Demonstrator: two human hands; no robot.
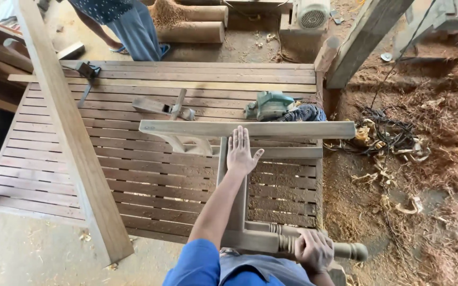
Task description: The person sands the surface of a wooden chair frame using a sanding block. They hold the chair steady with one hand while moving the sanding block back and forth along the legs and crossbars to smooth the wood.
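Head view looks down on a broad slatted brown wooden desk point(54, 159) that fills the frame, with a long pale plank point(75, 148) leaning diagonally across its left part. On the desk lies a partly built brown wooden chair frame point(239, 159), its top rail crosswise, a curved piece beneath that rail, and a turned leg point(345, 251) projecting past the near edge.

Left hand point(241, 153) lies flat and fully spread, palm down on the frame's upright just below the top rail; it grips nothing. Right hand point(314, 250) is closed around the turned leg at the near edge.

Progress, as judged: rail, upright and turned leg appear joined, yet the wood looks bare and unfinished, so fitting and surface work seem to remain.

Surroundings: a green electric planer point(269, 104) rests beyond the rail beside a bundle of blue cloth point(306, 113); a wooden hand plane point(163, 107) sits left of it; a dark metal tool point(87, 74) lies towards the far left. A second person in blue clothing point(133, 29) stands beyond the desk. Wood shavings and tangled cable point(393, 137) cover the floor to the right. The leaning plank crowds the left side.
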